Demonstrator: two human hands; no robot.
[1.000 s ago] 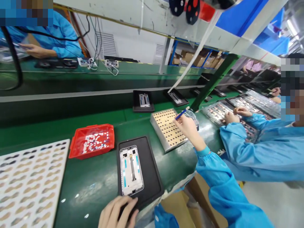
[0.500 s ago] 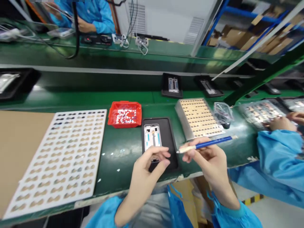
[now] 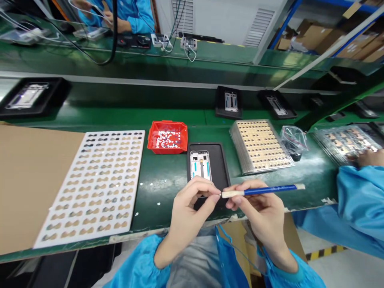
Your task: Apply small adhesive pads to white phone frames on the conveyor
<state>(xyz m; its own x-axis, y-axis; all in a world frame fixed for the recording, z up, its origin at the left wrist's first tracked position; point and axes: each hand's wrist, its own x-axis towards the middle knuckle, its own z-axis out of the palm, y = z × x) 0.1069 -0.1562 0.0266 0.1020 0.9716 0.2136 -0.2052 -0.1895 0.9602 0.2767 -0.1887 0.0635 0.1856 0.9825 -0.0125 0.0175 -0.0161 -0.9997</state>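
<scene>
My right hand (image 3: 259,206) grips a blue pen-like tool (image 3: 270,190) with a pale, wrapped-looking front end, held almost level and pointing left. At its tip, my left hand (image 3: 195,204) pinches with thumb and forefinger; a tiny piece seems to be there, too small to name. Both hands hover over the near edge of a black tray (image 3: 220,160). In that tray lies a silver phone frame (image 3: 201,165) with light blue strips, its lower part hidden behind my left hand.
Left of the tray are a red bin (image 3: 167,137) of small white pieces and a white sheet (image 3: 93,188) with rows of tan parts. To the right stand stacked clear trays (image 3: 261,146) and a plastic bag (image 3: 294,140). A co-worker's sleeve (image 3: 360,192) is at far right.
My left thumb and forefinger have closed together, and the hands have come together so the tool's tip meets them. The camera view has shifted slightly.
</scene>
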